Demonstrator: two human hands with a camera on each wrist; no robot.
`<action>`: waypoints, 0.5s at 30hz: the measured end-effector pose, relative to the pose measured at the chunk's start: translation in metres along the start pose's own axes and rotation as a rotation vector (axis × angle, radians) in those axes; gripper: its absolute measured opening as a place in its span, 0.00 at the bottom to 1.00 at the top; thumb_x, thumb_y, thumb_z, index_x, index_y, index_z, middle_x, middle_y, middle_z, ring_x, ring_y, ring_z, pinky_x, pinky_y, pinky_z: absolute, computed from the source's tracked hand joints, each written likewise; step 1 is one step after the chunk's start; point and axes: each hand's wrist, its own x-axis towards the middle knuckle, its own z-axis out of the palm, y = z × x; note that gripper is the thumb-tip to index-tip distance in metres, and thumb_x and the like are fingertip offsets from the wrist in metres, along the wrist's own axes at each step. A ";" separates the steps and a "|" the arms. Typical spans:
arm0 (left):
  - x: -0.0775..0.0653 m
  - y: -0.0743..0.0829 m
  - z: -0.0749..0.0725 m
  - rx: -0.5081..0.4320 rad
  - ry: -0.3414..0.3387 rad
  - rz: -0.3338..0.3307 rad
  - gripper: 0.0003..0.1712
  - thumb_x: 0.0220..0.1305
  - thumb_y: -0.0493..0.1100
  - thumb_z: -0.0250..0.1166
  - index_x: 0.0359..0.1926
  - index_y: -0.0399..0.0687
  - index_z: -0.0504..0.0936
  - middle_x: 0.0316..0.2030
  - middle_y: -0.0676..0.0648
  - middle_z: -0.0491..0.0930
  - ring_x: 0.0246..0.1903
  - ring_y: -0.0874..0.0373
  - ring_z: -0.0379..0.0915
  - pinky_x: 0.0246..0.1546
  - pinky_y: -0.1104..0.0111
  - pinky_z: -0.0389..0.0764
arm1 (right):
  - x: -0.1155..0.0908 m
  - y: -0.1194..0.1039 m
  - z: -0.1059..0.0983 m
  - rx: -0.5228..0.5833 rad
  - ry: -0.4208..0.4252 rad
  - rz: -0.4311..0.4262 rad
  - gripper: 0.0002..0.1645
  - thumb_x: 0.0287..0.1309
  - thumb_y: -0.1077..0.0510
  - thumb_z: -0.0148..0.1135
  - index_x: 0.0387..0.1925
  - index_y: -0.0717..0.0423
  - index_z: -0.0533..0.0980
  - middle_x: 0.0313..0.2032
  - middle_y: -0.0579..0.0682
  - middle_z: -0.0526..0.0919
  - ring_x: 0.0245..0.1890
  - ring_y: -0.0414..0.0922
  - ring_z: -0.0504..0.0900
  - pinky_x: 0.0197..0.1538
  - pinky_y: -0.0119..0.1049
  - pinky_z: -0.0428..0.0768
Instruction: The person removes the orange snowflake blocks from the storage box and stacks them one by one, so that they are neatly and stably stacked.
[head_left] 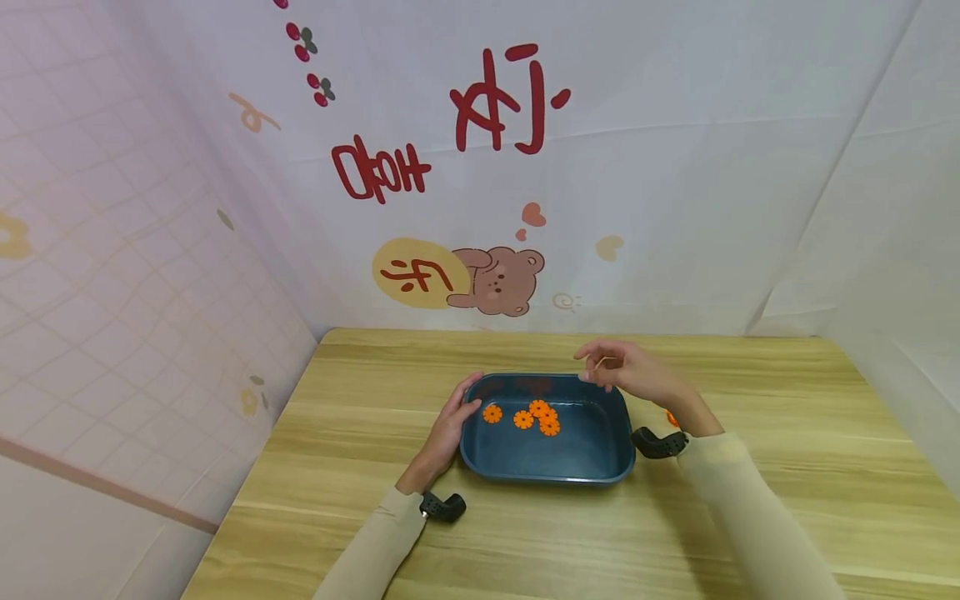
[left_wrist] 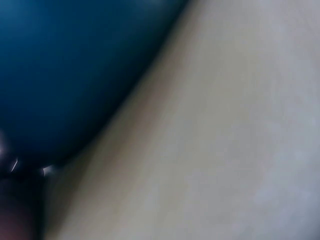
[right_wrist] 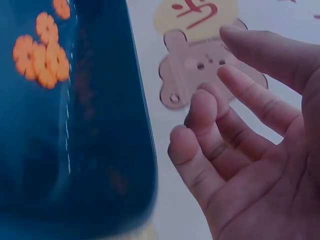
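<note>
A dark blue rectangular dish (head_left: 585,446) sits on the wooden table, and several flat orange notched discs (head_left: 550,427) lie inside it. One disc lies apart near the left wall; the others are grouped closer to the middle. My left hand (head_left: 446,429) holds the dish's left end, thumb over the rim and fingers along the outside. Only the blurred blue wall (left_wrist: 75,65) and the pale tabletop show clearly in the left wrist view. My right hand (head_left: 630,369) hovers over the far right corner, fingers loosely bent. In the right wrist view nothing lies between its fingers (right_wrist: 192,172).
Another orange piece (head_left: 672,418) lies on the table right of the dish, partly hidden by my right wrist. The table (head_left: 322,467) meets a white wall covering (head_left: 675,208) with a printed bear at its back edge. Black bands (head_left: 660,443) circle both wrists.
</note>
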 end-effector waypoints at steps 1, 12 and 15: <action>0.000 0.000 0.000 0.001 0.000 0.001 0.30 0.78 0.42 0.46 0.76 0.42 0.54 0.78 0.47 0.47 0.75 0.53 0.44 0.64 0.79 0.58 | 0.004 -0.001 0.004 -0.001 -0.016 -0.011 0.19 0.64 0.58 0.64 0.55 0.56 0.76 0.38 0.57 0.78 0.34 0.66 0.76 0.35 0.44 0.80; -0.001 0.001 0.000 -0.014 0.001 -0.009 0.30 0.77 0.42 0.46 0.76 0.45 0.55 0.77 0.48 0.50 0.73 0.54 0.49 0.61 0.80 0.63 | 0.035 -0.004 0.046 -0.042 -0.234 -0.005 0.20 0.63 0.61 0.64 0.55 0.65 0.74 0.29 0.57 0.78 0.20 0.42 0.69 0.26 0.33 0.71; 0.000 0.000 0.000 -0.016 -0.001 -0.003 0.30 0.77 0.41 0.46 0.76 0.44 0.55 0.77 0.47 0.49 0.74 0.54 0.48 0.61 0.80 0.62 | 0.039 -0.005 0.056 -0.075 -0.271 0.026 0.20 0.62 0.62 0.63 0.55 0.65 0.75 0.28 0.62 0.80 0.20 0.42 0.69 0.28 0.32 0.70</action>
